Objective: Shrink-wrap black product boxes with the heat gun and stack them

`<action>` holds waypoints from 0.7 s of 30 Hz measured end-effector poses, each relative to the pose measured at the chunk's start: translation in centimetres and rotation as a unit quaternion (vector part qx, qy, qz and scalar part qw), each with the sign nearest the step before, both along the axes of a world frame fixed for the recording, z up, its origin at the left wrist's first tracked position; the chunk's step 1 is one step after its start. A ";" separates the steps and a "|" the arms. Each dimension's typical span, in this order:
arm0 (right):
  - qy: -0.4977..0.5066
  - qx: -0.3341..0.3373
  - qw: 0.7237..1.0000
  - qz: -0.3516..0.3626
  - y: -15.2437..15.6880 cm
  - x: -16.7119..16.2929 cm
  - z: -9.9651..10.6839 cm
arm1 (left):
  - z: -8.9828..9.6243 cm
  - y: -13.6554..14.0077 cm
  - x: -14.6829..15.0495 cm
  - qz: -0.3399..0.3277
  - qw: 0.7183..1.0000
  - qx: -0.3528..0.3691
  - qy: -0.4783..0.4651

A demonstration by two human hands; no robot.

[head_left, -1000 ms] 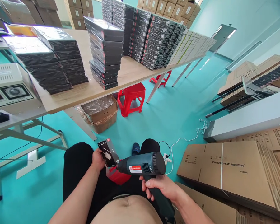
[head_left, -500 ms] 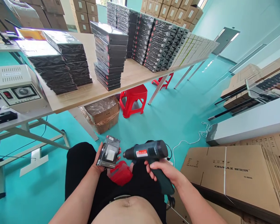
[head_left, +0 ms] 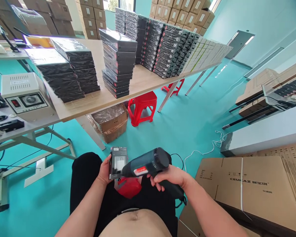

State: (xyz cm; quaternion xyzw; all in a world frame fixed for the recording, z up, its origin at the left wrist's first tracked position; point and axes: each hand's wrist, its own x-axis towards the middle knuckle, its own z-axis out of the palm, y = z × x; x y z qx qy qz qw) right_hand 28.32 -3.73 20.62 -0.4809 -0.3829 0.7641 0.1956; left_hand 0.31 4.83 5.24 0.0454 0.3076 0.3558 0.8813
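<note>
My left hand [head_left: 105,168] grips a small black product box [head_left: 118,154] by its left side, above my lap. A pale square shows on the front of that box. My right hand [head_left: 166,177] is wrapped round the handle of a dark green heat gun [head_left: 144,164] with a red and white label. The gun's nozzle points left and down, over the lower right part of the box; whether the two touch I cannot tell. Beneath them, between my legs, is the red seat of a stool [head_left: 128,188].
On the wooden table [head_left: 88,104] stand wrapped black boxes [head_left: 118,62] in stacks. A control unit [head_left: 27,95] sits at left. Below are an open carton [head_left: 113,126] and a red stool [head_left: 143,107]. Flat cartons [head_left: 256,184] lie at right; a white cable [head_left: 199,152] crosses the floor.
The heat gun has swung left and tilted nozzle-down, so its tip now overlaps the box. The box has turned more upright in my left hand. The whole view has shifted slightly.
</note>
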 end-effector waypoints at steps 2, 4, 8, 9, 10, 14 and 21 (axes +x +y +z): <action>0.009 -0.010 0.992 -0.124 -0.7 1.1 -1.0 | -0.3 0.2 0.3 0.036 0.999 -0.005 0.036; 0.027 -0.025 0.976 -0.215 -1.7 2.1 -1.9 | -0.9 0.5 0.4 0.085 0.992 -0.038 0.080; 0.088 -0.071 0.954 -0.278 -4.8 3.4 -3.0 | -1.6 1.1 0.0 0.120 0.986 -0.085 0.079; 0.101 -0.081 0.954 -0.271 -5.6 3.5 -3.2 | -1.5 1.1 -0.1 0.098 0.991 -0.079 0.051; 0.109 -0.092 0.956 -0.256 -6.4 3.7 -3.2 | -1.3 1.1 -0.2 0.069 0.995 -0.066 0.017; 0.109 -0.110 0.973 -0.172 -7.5 3.9 -3.7 | 0.1 0.9 -0.3 -0.062 0.993 -0.039 -0.090; 0.129 -0.069 0.947 -0.287 -1.7 2.1 -4.2 | 0.1 0.8 -0.3 -0.152 0.985 -0.067 -0.038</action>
